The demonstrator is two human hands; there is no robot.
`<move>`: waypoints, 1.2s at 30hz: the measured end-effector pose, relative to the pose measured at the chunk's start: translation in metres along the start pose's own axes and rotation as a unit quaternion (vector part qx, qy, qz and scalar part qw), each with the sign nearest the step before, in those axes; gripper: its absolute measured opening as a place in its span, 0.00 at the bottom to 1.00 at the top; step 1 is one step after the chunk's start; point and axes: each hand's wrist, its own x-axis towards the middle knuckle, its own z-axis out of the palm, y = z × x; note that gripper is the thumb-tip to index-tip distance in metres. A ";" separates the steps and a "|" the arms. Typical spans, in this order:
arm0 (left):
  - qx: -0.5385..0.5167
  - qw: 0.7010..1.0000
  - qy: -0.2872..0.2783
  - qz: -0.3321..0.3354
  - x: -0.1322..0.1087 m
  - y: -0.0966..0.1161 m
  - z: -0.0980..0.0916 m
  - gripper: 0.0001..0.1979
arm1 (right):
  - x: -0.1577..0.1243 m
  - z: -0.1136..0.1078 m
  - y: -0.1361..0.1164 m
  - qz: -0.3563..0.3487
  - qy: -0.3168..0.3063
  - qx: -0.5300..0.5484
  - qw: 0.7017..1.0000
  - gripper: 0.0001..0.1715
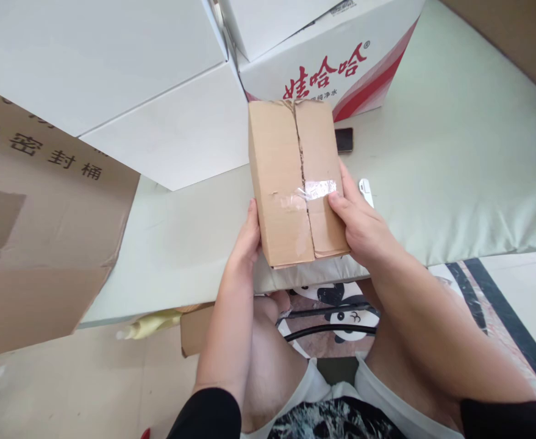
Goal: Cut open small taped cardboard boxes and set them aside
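Between my two hands is a small brown cardboard box (279, 158), its top flaps meeting along a ragged seam with clear tape across it. My left hand (248, 235) presses against the box's left side, its fingers mostly hidden beneath. On the right side, my right hand (357, 213) grips the box with the thumb lying on top near the tape. A white utility knife (366, 192) lies on the pale green cloth just beyond my right hand. Behind the box's upper right edge a dark phone (344, 140) rests on the cloth.
White boxes (171, 128) are stacked at the back left. A white carton with red lettering (368, 67) stands behind the small box. A large brown carton (52, 225) fills the left side. The pale green cloth-covered table (450, 171) extends right, its front edge above my legs.
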 end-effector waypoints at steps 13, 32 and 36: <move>0.116 0.922 0.194 0.314 -0.027 0.050 -0.015 0.10 | 0.006 -0.008 0.004 0.024 -0.006 0.049 0.998 0.42; 0.383 0.834 -0.090 0.388 -0.042 0.044 -0.007 0.21 | 0.019 -0.069 0.034 0.237 0.144 -0.498 0.822 0.31; 0.392 0.819 -0.103 0.406 -0.045 0.044 -0.006 0.23 | 0.018 -0.057 0.023 0.125 0.223 -0.379 0.890 0.11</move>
